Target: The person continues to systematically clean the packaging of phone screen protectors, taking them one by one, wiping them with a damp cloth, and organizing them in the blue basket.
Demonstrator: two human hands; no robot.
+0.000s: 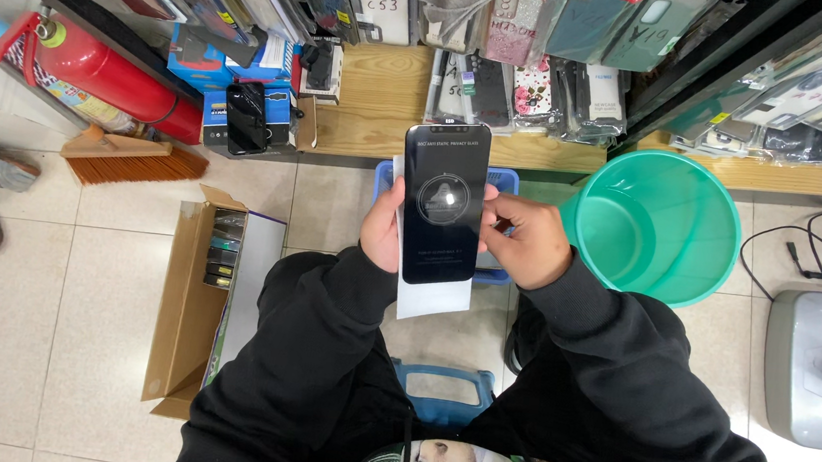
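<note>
Black protector: we note a glossy black screen protector (443, 202) held upright in front of the chest, between both hands, above the blue stool (444, 383).
Left fingers: our left hand (383, 226) is closed on the protector's left edge, fingers hidden behind it, thumb side showing.
Right fingers: our right hand (525, 240) is closed on the right edge, fingertips touching the black face near its middle.
White backing: a white sheet (432, 298) lies behind the protector and sticks out below it and along its left side.
Sleeves: both arms wear black sleeves (319, 353).
Blue crate: a blue crate (502, 182) sits on the floor behind the hands, largely hidden.
Green tub: a green tub (658, 225) stands just right of the right hand.
Carton: an open cardboard box (193, 301) lies to the left on the tiles.
Shelf: a wooden shelf (384, 98) carries packed phone cases (536, 82).
Further left: a red extinguisher (109, 76) and a brush (132, 159).
Right edge: a grey device (820, 366) with cables.
</note>
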